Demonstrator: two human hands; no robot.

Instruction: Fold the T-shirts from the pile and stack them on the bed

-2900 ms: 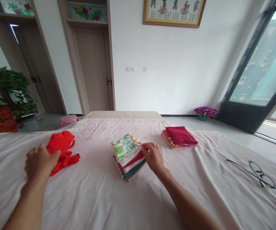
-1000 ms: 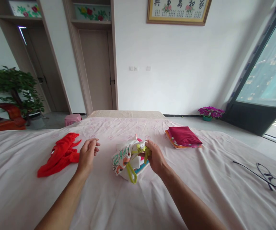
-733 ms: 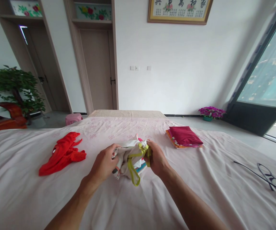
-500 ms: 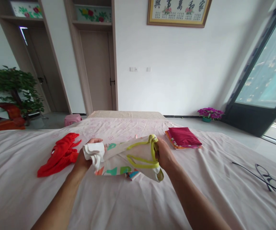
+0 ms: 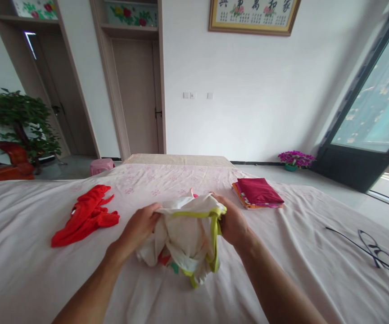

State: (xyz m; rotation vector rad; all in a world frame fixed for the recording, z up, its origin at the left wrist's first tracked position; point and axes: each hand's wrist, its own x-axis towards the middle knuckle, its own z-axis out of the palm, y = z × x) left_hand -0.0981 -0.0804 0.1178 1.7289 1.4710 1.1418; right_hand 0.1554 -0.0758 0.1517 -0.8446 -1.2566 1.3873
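Note:
A white garment with yellow-green trim [image 5: 184, 234] is held up between my two hands over the bed-like surface, its lower part hanging in loose folds with bits of red and green print. My left hand [image 5: 142, 225] pinches its upper left edge, thumb and fingers closed on the cloth. My right hand [image 5: 233, 220] grips the trimmed edge on the right, its fingertips partly hidden by the fabric. Behind the garment a small pink and white bit of cloth [image 5: 194, 194] peeks out, mostly covered. A crumpled red garment [image 5: 86, 216] lies to the left of my left hand.
A stack of folded cloths [image 5: 260, 192], dark red on top, lies right of centre. Black-framed glasses [image 5: 372, 249] rest at the far right on the pale sheet [image 5: 282, 270]. Beyond stand a pink stool [image 5: 101, 166], purple flowers [image 5: 296, 158] and a green plant [image 5: 19, 121].
My left hand has shifted right, closer to my right hand, and now grips the garment's upper edge. The garment, stretched sideways before, now hangs bunched with its lower part drooping.

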